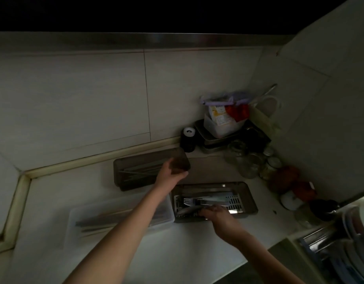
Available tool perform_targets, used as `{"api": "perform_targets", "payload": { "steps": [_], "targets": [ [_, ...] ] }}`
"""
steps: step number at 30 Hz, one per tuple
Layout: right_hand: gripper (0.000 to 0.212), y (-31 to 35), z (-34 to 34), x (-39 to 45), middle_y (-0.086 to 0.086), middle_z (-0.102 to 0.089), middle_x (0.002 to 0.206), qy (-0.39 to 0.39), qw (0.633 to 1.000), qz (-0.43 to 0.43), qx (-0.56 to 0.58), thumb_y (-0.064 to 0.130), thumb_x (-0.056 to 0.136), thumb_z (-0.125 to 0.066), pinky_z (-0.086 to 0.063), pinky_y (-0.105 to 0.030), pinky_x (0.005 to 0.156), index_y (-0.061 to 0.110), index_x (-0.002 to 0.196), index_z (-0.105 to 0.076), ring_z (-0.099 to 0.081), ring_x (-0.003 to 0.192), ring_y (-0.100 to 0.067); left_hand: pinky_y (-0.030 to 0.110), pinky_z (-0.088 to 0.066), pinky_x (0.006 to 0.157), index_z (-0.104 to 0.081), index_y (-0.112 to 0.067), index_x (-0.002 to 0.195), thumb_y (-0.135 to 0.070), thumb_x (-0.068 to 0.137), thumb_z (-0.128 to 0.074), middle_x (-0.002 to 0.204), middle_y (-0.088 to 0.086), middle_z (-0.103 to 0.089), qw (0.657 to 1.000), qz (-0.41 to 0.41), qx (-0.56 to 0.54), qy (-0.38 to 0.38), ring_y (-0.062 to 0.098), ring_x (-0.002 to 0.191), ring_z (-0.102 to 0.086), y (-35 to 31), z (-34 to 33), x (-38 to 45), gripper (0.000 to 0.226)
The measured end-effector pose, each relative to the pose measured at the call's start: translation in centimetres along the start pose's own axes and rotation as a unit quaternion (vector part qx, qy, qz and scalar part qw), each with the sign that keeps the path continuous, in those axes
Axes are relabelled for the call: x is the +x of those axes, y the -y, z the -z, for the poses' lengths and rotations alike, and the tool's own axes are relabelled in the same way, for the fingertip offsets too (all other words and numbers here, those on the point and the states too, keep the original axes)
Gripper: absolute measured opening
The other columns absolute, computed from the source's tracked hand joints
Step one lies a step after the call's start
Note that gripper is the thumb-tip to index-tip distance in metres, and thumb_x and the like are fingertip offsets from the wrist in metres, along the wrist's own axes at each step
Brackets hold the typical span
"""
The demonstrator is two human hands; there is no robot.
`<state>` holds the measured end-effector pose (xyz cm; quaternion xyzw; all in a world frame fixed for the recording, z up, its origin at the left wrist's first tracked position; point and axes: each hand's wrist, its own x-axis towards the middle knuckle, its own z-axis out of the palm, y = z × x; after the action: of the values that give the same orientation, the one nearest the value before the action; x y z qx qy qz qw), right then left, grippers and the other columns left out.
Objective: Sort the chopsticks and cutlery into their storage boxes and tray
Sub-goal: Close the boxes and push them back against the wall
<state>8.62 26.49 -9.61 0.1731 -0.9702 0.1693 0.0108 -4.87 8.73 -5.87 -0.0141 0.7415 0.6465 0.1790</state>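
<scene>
The scene is a dim kitchen corner: a pale bench (197,242) bounded by tiled walls (95,95), with a raised cream edging strip (21,203) running along the wall joint. A dark chopstick box (136,173) lies near the rear wall with chopsticks inside. The left hand (168,175) reaches over its right end and grips a dark translucent lid (180,160), fingers curled under it, the lid tilted above the box. A clear plastic box (119,218) with more chopsticks sits nearer the front, partly under the left forearm. Just beside it on the right stands a cutlery tray (248,197) holding a fork (189,200) and other metal pieces. The right hand (216,214) rests in the tray's near compartment, fingers curled, apparently pinching a utensil; the dark view leaves this uncertain. In the corner stand a black bottle (188,140), stacked metal trays (213,140) carrying a tub of packets (222,121), and glass jars (250,162). A dish rack (341,247) occupies the lower right.
</scene>
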Motion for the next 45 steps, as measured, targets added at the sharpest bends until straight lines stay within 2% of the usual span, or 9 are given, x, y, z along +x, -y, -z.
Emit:
{"api": "perform_targets", "payload": {
  "steps": [3, 10, 13, 17, 21, 29, 33, 39, 45],
  "targets": [
    [0.037, 1.0, 2.2, 0.7, -0.003, -0.059, 0.116, -0.03, 0.997, -0.029, 0.06, 0.033, 0.081, -0.05, -0.045, -0.029, 0.091, 0.024, 0.116, -0.058, -0.053, 0.108, -0.02, 0.02, -0.045, 0.075, -0.067, -0.01, 0.102, 0.007, 0.073, -0.06, 0.096, 0.007, -0.068, 0.997, -0.025, 0.05, 0.048, 0.018, 0.095, -0.059, -0.8, 0.7, -0.4, 0.034],
    [0.032, 1.5, 7.1, 3.6, 0.001, -0.054, 0.094, -0.338, 0.928, -0.152, 0.046, 0.041, 0.08, -0.039, -0.028, -0.029, 0.077, 0.017, 0.093, -0.056, -0.048, 0.09, -0.018, 0.025, -0.051, 0.077, -0.07, 0.0, 0.063, -0.003, 0.088, -0.023, 0.076, 0.012, -0.073, 0.98, 0.028, -0.093, 0.174, 0.023, 0.08, -0.066, -0.8, 2.9, -1.4, 0.053],
    [0.044, 1.1, 5.9, 4.5, 0.002, -0.057, 0.116, -0.256, 0.945, -0.205, 0.004, 0.048, 0.087, -0.029, -0.031, -0.034, 0.093, 0.023, 0.114, -0.054, -0.048, 0.111, -0.018, 0.029, -0.05, 0.077, -0.073, -0.011, 0.082, -0.021, 0.092, -0.047, 0.081, 0.002, -0.071, 0.981, -0.042, 0.165, 0.092, 0.018, 0.081, -0.064, -0.8, 1.6, -1.5, 0.029],
    [0.065, -0.2, 0.3, 3.9, 0.012, -0.005, 0.158, 0.017, 0.975, -0.211, -0.067, 0.066, 0.089, -0.007, 0.011, -0.044, 0.116, 0.038, 0.148, -0.006, 0.009, 0.141, -0.004, 0.04, -0.03, 0.109, -0.05, -0.03, 0.129, -0.046, 0.088, -0.05, 0.131, -0.001, -0.054, 0.833, -0.144, 0.513, 0.148, 0.019, 0.122, -0.047, 0.5, 1.0, -2.0, 0.044],
    [0.066, -0.5, -0.7, 3.9, 0.011, -0.003, 0.158, 0.039, 0.972, -0.213, -0.093, 0.065, 0.087, -0.002, 0.016, -0.045, 0.114, 0.04, 0.148, -0.004, 0.008, 0.145, -0.009, 0.039, -0.015, 0.113, -0.015, -0.031, 0.147, -0.049, 0.096, -0.03, 0.151, 0.0, -0.027, 0.744, -0.166, 0.636, 0.123, 0.023, 0.139, -0.022, 2.8, 1.5, -2.5, 0.057],
    [0.062, -0.4, 0.5, 6.6, 0.005, -0.041, 0.142, -0.015, 0.963, -0.269, 0.014, 0.063, 0.086, -0.015, -0.012, -0.046, 0.112, 0.036, 0.138, -0.036, -0.031, 0.136, -0.02, 0.035, -0.048, 0.084, -0.07, -0.012, 0.099, -0.023, 0.093, -0.05, 0.105, 0.005, -0.065, 0.912, -0.169, 0.373, -0.005, 0.022, 0.099, -0.06, 2.5, 3.9, -1.4, 0.023],
    [0.048, -0.3, 1.4, 12.1, -0.012, -0.04, 0.142, -0.07, 0.923, -0.323, 0.198, 0.031, 0.097, -0.043, -0.03, -0.043, 0.108, 0.014, 0.142, -0.034, -0.038, 0.131, -0.032, 0.033, -0.051, 0.077, -0.071, -0.012, 0.093, -0.012, 0.079, -0.065, 0.095, 0.008, -0.068, 0.865, -0.235, 0.384, -0.223, 0.026, 0.089, -0.064, 2.4, 9.2, -1.1, 0.015],
    [0.033, 0.2, 0.7, 18.3, -0.023, -0.06, 0.115, 0.003, 0.879, -0.354, 0.32, 0.014, 0.098, -0.044, -0.047, -0.044, 0.093, -0.001, 0.126, -0.053, -0.058, 0.098, -0.036, 0.033, -0.018, 0.116, -0.04, -0.019, 0.14, -0.032, 0.084, -0.066, 0.154, 0.009, -0.022, 0.864, -0.052, 0.498, -0.054, 0.026, 0.142, -0.017, 4.2, 14.7, -0.6, 0.064],
    [0.041, 4.4, -0.5, 21.1, -0.015, -0.061, 0.11, 0.076, 0.87, -0.304, 0.381, -0.002, 0.092, -0.046, -0.045, -0.034, 0.084, 0.007, 0.132, -0.052, -0.058, 0.098, -0.031, 0.031, -0.021, 0.115, -0.04, -0.012, 0.139, -0.02, 0.092, -0.054, 0.152, 0.004, -0.03, 0.846, -0.002, 0.507, -0.162, 0.018, 0.143, -0.019, 5.3, 18.6, -1.4, 0.05]
  ]
}}
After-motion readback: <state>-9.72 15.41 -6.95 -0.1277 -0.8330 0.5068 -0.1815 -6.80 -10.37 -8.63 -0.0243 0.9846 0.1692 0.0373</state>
